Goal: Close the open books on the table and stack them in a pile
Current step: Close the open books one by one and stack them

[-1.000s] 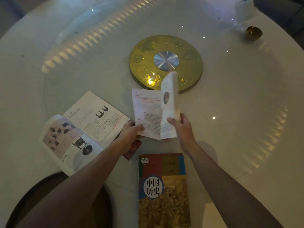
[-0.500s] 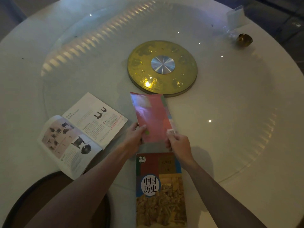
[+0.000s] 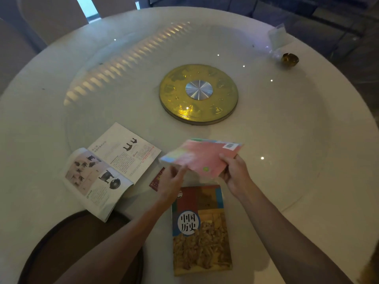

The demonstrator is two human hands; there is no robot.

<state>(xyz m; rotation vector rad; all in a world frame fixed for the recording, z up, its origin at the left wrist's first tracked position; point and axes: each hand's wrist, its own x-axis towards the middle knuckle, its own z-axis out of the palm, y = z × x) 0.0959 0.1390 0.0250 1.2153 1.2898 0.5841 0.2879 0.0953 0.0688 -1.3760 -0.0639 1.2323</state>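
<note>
A closed pink-covered book (image 3: 202, 155) is lifted above the table, back cover up and turned sideways. My right hand (image 3: 235, 173) grips its near right corner. My left hand (image 3: 171, 181) is under its left part, fingers touching the lower edge; the grip there is blurred. Just below lies a closed history book (image 3: 202, 232) with a blue circle and Chinese title, flat at the table's near edge. To the left an open book (image 3: 110, 171) lies face up, showing pictures of bronze vessels.
The round white table (image 3: 287, 140) carries a glass turntable with a gold disc (image 3: 198, 94) at its centre. A small dark red card (image 3: 156, 180) lies beside my left hand. A brass bowl (image 3: 290, 59) and clear bag (image 3: 277, 37) sit far right. A dark chair seat (image 3: 78, 249) is near left.
The book I held open a second ago is now shut, and I have turned it sideways, back cover up. The view has also tilted up a little.
</note>
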